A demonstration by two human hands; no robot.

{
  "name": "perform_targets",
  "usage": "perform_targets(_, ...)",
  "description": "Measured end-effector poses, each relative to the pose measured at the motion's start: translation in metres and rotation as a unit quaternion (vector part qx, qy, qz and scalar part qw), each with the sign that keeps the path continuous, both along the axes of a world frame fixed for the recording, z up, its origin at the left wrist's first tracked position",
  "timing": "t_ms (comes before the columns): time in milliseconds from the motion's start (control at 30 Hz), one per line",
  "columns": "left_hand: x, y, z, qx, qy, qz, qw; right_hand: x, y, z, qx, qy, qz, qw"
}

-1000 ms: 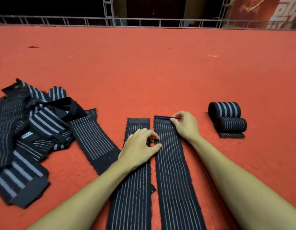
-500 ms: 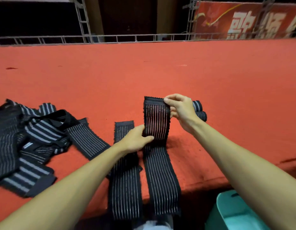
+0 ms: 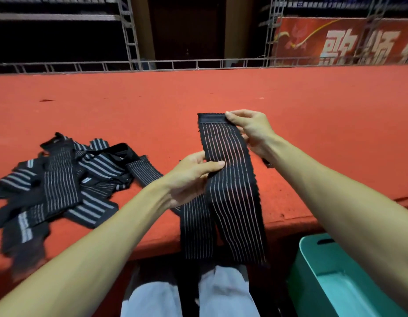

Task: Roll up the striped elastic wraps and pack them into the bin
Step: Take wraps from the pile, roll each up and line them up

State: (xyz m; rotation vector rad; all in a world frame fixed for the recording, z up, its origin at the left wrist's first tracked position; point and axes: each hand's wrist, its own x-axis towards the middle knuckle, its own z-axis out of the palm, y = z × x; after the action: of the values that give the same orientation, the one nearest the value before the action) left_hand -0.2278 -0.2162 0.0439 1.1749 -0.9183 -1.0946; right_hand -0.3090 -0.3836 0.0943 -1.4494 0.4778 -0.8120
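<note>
Black white-striped elastic wrap (image 3: 232, 184): top end pinched in right hand (image 3: 253, 131), side edge pinched in left hand (image 3: 189, 177). Teal plastic bin (image 3: 312, 259) lower right.

Red carpeted platform (image 3: 290, 99), heap of striped wraps (image 3: 61, 179) at left, one flat wrap (image 3: 196, 229) over its edge.

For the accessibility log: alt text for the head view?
A striped wrap is held over a red table: right hand pinches its top end, left hand grips its middle. At left, loose wraps; lower right, a teal bin.
</note>
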Motion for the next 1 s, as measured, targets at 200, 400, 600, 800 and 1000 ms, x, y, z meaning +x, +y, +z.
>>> perform_targets(200, 0.028, 0.008, -0.026, 0.059, -0.045, 0.029, 0.997, 0.025, 0.001, -0.026, -0.026, 0.107, 0.028, 0.993)
perform_targets(400, 0.068, 0.0, -0.059, 0.127, -0.149, 0.054, 0.979, 0.047, -0.006, -0.063, -0.002, 0.164, 0.095, 0.982)
perform_targets(600, 0.113, -0.031, -0.073, 0.065, -0.15, 0.256, 0.953, 0.071, -0.02, -0.104, 0.048, 0.197, 0.142, 0.969)
perform_targets(800, 0.151, -0.064, -0.087, 0.077, -0.219, 0.3, 0.925, 0.102, -0.042, -0.12, 0.011, 0.167, 0.098, 0.981)
perform_targets(1000, 0.184, -0.111, -0.098, 0.122, -0.331, 0.347, 0.869, 0.147, -0.077, -0.147, -0.157, 0.214, -0.033, 0.964)
